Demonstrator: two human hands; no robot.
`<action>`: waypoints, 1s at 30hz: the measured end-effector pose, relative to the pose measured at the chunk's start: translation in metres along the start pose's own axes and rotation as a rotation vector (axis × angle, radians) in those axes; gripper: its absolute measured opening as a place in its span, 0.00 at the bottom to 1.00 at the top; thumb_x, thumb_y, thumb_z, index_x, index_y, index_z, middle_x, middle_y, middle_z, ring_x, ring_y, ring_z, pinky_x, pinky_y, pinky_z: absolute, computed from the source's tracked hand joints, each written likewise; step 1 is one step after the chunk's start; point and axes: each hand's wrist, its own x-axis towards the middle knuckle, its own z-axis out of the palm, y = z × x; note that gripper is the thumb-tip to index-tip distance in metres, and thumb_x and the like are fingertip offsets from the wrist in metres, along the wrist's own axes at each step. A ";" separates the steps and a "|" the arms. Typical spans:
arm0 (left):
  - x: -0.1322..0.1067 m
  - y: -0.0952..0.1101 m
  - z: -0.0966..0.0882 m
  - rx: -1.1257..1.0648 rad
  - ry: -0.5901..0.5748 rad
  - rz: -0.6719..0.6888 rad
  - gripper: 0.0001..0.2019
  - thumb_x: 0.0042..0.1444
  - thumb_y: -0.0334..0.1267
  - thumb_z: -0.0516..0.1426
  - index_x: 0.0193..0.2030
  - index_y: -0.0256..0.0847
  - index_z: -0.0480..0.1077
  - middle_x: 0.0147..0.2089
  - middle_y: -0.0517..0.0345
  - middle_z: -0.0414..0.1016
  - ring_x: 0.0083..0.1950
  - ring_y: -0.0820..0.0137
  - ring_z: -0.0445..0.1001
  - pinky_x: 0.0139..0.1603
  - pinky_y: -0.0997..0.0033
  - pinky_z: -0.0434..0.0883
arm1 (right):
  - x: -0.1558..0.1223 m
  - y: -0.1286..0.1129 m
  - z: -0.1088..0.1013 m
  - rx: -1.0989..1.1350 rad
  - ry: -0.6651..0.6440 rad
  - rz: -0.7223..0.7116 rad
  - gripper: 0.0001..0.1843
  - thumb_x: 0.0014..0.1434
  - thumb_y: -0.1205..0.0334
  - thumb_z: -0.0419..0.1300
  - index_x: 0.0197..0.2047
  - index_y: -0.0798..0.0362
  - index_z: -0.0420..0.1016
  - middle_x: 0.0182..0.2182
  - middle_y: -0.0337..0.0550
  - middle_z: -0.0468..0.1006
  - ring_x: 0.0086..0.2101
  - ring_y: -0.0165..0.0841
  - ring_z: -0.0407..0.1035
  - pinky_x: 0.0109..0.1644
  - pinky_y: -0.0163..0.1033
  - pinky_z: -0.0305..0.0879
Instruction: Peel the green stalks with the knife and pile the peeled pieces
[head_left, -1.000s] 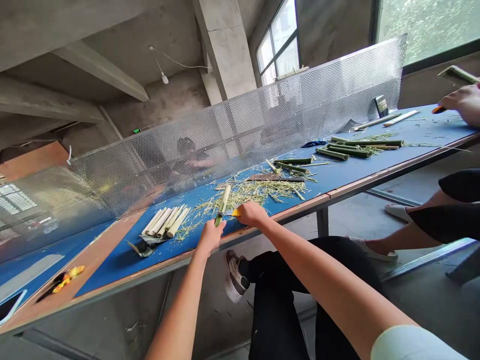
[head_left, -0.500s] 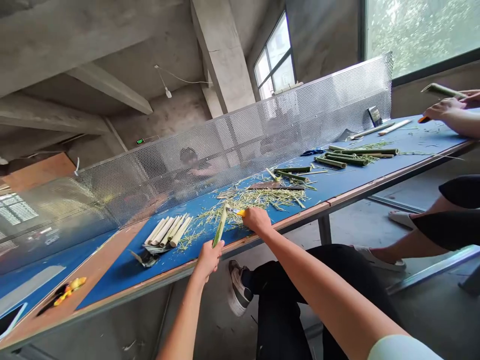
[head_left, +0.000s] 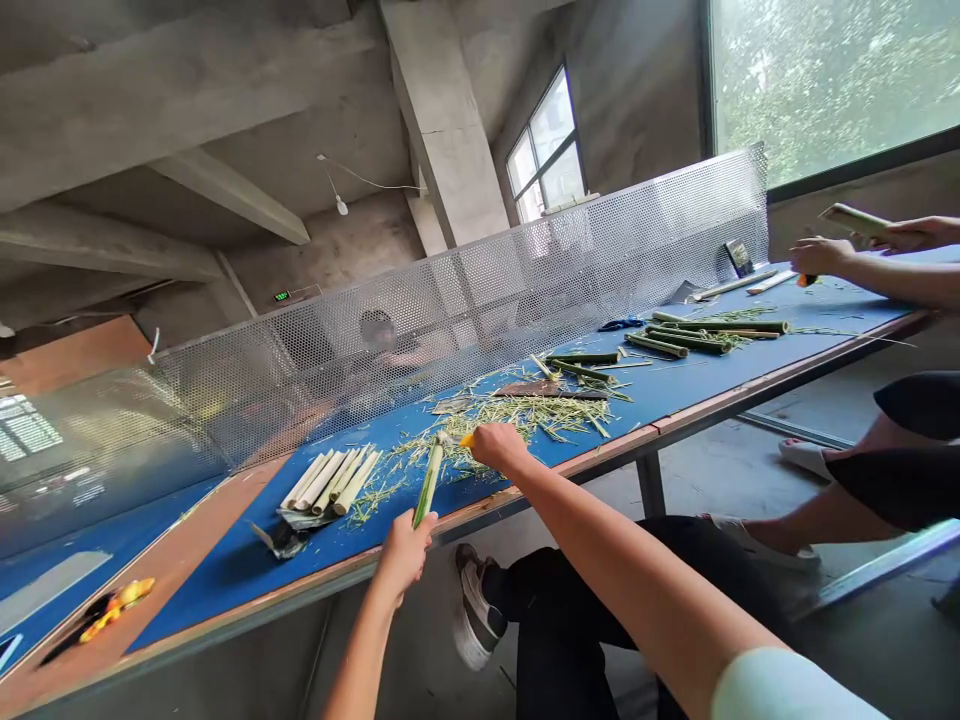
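Observation:
My left hand (head_left: pixel 406 553) is closed around the lower end of a bamboo piece (head_left: pixel 428 487), tilted up and away over the table's front edge. Its surface shows green and pale streaks. My right hand (head_left: pixel 499 447) grips a yellow-handled utility knife (head_left: pixel 466 440), most of the handle hidden in the fist. The blade lies at the far end of the bamboo; whether it cuts in there I cannot tell. Beneath and behind both hands spreads a heap of thin bamboo shavings (head_left: pixel 517 408). Left of them, several pale peeled bamboo pieces (head_left: pixel 330 480) lie side by side.
Several green bamboo pieces (head_left: pixel 701 340) lie farther right on the blue table (head_left: pixel 600 435). A perforated metal screen (head_left: pixel 525 285) runs along the back. At right, a co-worker's hands (head_left: pixel 832 255) hold bamboo and an orange-handled tool. A yellow-and-black object (head_left: pixel 116 608) lies at left.
The whole view has tilted slightly, so the table appears lower and shifted left. Bamboo and knife stay in my hands, the blade still near the far tip. The co-worker's hands have shifted.

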 end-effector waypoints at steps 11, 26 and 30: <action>0.004 -0.010 -0.009 -0.221 0.049 -0.058 0.19 0.48 0.55 0.57 0.31 0.42 0.56 0.19 0.73 0.54 0.12 0.84 0.49 0.10 0.81 0.50 | -0.001 -0.015 -0.005 -0.102 -0.029 -0.155 0.18 0.57 0.56 0.52 0.41 0.57 0.77 0.36 0.56 0.79 0.36 0.42 0.75 0.36 0.37 0.66; 0.013 0.016 0.010 -0.490 -0.048 -0.055 0.24 0.44 0.57 0.59 0.30 0.43 0.53 0.20 0.75 0.50 0.13 0.86 0.46 0.11 0.83 0.45 | -0.009 -0.029 -0.016 -0.172 0.047 -0.281 0.17 0.56 0.57 0.51 0.39 0.56 0.78 0.34 0.54 0.79 0.34 0.39 0.74 0.35 0.36 0.65; 0.010 0.022 0.001 -0.513 -0.064 -0.036 0.24 0.44 0.57 0.60 0.30 0.43 0.53 0.20 0.74 0.50 0.13 0.86 0.46 0.12 0.83 0.45 | -0.030 -0.038 -0.011 -0.195 0.012 -0.430 0.17 0.55 0.55 0.52 0.35 0.55 0.78 0.30 0.51 0.79 0.30 0.38 0.73 0.32 0.36 0.64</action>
